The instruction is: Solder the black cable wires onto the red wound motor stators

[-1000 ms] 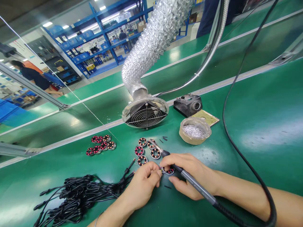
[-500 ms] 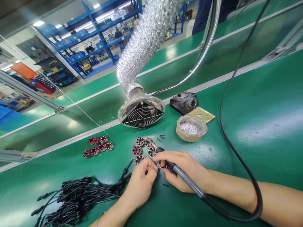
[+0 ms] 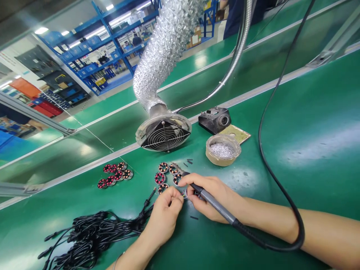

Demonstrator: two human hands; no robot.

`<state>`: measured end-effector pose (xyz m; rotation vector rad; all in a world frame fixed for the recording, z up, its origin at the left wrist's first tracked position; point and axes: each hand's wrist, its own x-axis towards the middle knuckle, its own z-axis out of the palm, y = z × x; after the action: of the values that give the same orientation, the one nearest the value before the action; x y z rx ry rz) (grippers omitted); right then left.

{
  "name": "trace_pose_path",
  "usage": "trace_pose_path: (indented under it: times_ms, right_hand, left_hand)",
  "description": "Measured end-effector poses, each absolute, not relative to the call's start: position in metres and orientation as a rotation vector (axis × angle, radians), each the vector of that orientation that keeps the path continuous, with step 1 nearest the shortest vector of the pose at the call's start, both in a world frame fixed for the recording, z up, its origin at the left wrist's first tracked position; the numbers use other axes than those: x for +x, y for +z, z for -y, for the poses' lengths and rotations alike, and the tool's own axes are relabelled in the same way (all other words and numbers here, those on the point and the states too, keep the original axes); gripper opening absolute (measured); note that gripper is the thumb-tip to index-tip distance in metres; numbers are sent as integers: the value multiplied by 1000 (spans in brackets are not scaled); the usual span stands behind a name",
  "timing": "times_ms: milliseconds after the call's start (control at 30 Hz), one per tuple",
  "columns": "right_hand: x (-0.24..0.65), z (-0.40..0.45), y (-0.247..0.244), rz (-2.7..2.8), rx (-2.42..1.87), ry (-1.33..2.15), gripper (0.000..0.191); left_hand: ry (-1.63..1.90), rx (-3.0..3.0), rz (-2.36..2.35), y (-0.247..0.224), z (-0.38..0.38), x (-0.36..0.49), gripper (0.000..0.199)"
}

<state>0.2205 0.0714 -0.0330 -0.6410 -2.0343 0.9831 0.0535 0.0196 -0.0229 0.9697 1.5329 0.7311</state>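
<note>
My right hand (image 3: 221, 197) is closed around a soldering iron (image 3: 218, 206), whose metal tip points up and left over the small motor stators. Its fingertips also hold a stator (image 3: 185, 193), mostly hidden behind them. Close beside it, my left hand (image 3: 165, 213) is pinched on thin coloured wires (image 3: 182, 194) at that stator; their ends are covered by the fingers. Several round stators with copper and red windings (image 3: 159, 178) lie on the bench just beyond my hands. A bundle of black cables (image 3: 98, 228) lies left of my left hand, its near end partly behind it.
A fume extractor hood (image 3: 164, 133) hangs at the back on a silver duct (image 3: 157, 63). Right of it are an iron stand (image 3: 215, 120) and a bowl of solder bits (image 3: 223, 150). Another stator group (image 3: 115, 174) sits left. The iron's black cord (image 3: 270, 165) loops along the right.
The whole view has shifted slightly, so the bench things appear a little further left. Both hands keep nearly the same pose and hold.
</note>
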Motion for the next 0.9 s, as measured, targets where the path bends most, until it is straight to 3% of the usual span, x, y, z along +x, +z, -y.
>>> trace_pose_path:
  times_ms: [400, 900]
  right_hand:
    - [245, -75, -21, 2078, -520, 769, 31]
    - [259, -73, -15, 1933, -466, 951, 17]
  left_hand:
    - [694, 1007, -1542, -20, -21, 55, 26]
    - [680, 1014, -1575, -20, -18, 54, 26]
